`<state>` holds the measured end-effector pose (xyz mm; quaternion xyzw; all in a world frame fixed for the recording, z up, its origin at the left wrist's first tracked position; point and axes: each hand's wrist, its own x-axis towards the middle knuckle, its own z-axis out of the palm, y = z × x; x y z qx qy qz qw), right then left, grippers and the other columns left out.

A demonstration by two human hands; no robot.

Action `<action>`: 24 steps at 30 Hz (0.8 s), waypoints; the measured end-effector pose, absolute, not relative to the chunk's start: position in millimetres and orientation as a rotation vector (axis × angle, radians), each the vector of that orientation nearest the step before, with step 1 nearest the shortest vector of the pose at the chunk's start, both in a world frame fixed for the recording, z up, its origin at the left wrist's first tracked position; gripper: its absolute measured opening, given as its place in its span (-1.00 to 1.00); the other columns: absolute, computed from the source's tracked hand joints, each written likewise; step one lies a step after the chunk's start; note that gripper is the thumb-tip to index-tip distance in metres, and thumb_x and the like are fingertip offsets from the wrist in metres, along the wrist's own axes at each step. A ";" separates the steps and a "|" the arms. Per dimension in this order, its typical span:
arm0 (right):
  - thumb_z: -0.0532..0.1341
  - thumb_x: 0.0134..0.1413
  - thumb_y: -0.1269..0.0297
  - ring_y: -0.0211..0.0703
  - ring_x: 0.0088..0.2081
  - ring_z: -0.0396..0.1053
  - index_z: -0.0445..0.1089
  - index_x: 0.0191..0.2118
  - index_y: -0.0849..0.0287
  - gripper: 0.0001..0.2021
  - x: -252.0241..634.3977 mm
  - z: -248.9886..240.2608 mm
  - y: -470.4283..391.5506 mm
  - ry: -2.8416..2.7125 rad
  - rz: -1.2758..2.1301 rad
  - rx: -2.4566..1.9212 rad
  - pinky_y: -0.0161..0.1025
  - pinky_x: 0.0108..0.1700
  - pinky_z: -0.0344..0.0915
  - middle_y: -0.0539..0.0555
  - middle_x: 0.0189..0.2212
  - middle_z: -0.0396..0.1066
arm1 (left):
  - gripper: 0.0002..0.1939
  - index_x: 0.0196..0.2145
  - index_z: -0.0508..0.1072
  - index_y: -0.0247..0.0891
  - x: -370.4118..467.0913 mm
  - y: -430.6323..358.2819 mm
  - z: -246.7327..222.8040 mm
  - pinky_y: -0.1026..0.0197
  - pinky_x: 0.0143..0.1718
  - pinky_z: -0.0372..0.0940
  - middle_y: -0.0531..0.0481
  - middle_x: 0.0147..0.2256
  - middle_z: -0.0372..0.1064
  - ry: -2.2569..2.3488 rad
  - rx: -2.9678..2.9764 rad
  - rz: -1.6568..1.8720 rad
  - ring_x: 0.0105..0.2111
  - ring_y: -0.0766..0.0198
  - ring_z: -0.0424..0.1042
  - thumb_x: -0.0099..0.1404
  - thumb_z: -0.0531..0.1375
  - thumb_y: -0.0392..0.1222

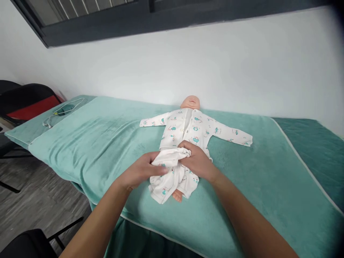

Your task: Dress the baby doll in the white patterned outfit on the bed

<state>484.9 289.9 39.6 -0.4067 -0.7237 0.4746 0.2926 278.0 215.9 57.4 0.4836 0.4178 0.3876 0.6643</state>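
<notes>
A baby doll lies on its back, dressed in a white patterned baby shirt with its sleeves spread out sideways. Over its lower body are matching white baby pants, bunched at the top. My left hand grips the left side of the pants, thumb on top of the cloth. My right hand has its fingers closed on the gathered waist of the pants. One doll foot pokes out near the pant legs; the rest of the legs is covered.
A green blanket covers the table, with loose folds on the left. A white cord lies at the far left end. Black chairs stand at the left, another black chair at the lower left. Behind the table rises a white wall.
</notes>
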 end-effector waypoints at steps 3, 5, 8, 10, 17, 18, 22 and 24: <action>0.17 -0.12 0.41 -0.26 -0.38 0.26 0.32 -0.37 0.12 -0.89 480.2 39.5 290.1 -1.961 1.218 -1.119 -0.32 -0.33 0.14 -0.12 -0.45 0.34 | -0.67 -0.25 0.52 -0.31 290.9 202.5 65.2 0.30 -0.38 0.20 0.01 -0.37 0.44 1.065 1.062 0.838 -0.40 0.30 0.36 0.11 0.42 -0.06; 0.17 -0.12 0.39 -0.25 -0.37 0.27 0.33 -0.38 0.12 -0.90 476.1 40.7 289.9 -2.008 1.182 -1.149 -0.32 -0.33 0.14 -0.11 -0.45 0.36 | -0.69 -0.26 0.50 -0.30 305.1 193.1 67.0 0.30 -0.42 0.20 0.01 -0.40 0.44 1.086 0.971 0.960 -0.45 0.31 0.36 0.13 0.40 -0.06; 0.18 -0.09 0.35 -0.22 -0.35 0.32 0.36 -0.37 0.12 -0.92 470.4 43.1 289.5 -2.123 1.151 -1.202 -0.32 -0.34 0.15 -0.08 -0.43 0.41 | -0.69 -0.30 0.47 -0.29 324.8 176.9 67.5 0.29 -0.50 0.17 0.01 -0.48 0.42 1.111 0.749 1.161 -0.53 0.31 0.33 0.13 0.38 -0.02; 0.19 -0.07 0.33 -0.20 -0.34 0.34 0.38 -0.37 0.12 -0.92 467.6 44.7 289.2 -2.220 1.087 -1.221 -0.31 -0.34 0.16 -0.06 -0.41 0.45 | -0.67 -0.29 0.48 -0.30 332.7 164.4 68.1 0.28 -0.47 0.21 -0.02 -0.46 0.44 1.119 0.592 1.258 -0.51 0.29 0.36 0.13 0.37 -0.01; 0.18 -0.04 0.38 -0.20 -0.35 0.35 0.36 -0.40 0.14 -0.96 459.7 54.4 287.9 -2.506 0.865 -1.210 -0.31 -0.33 0.14 -0.01 -0.39 0.48 | -0.62 -0.15 0.57 -0.32 341.4 122.3 62.2 0.20 -0.19 0.30 -0.16 -0.22 0.53 1.007 0.321 1.392 -0.22 0.14 0.46 0.14 0.37 -0.03; 0.18 -0.04 0.39 -0.20 -0.36 0.35 0.36 -0.41 0.14 -0.97 458.5 56.0 287.6 -2.540 0.845 -1.218 -0.31 -0.33 0.13 -0.01 -0.38 0.48 | -0.62 -0.15 0.57 -0.32 342.5 117.5 57.6 0.20 -0.17 0.30 -0.16 -0.22 0.53 1.000 0.305 1.409 -0.20 0.14 0.46 0.13 0.37 -0.03; 0.24 -0.09 0.43 -0.21 -0.36 0.35 0.38 -0.41 0.15 -0.93 455.3 57.8 283.8 -2.598 0.773 -1.243 -0.31 -0.33 0.12 -0.01 -0.39 0.49 | -0.60 -0.19 0.55 -0.33 339.7 103.6 26.8 0.22 -0.17 0.28 -0.11 -0.27 0.52 0.999 0.245 1.489 -0.25 0.21 0.44 0.08 0.41 -0.02; 0.26 -0.11 0.44 -0.20 -0.36 0.35 0.39 -0.40 0.15 -0.91 455.4 55.4 279.9 -2.560 0.759 -1.271 -0.32 -0.33 0.13 -0.01 -0.40 0.49 | -0.58 -0.23 0.53 -0.34 332.1 101.6 7.9 0.24 -0.22 0.27 -0.06 -0.34 0.49 1.032 0.226 1.524 -0.33 0.27 0.41 0.04 0.44 -0.01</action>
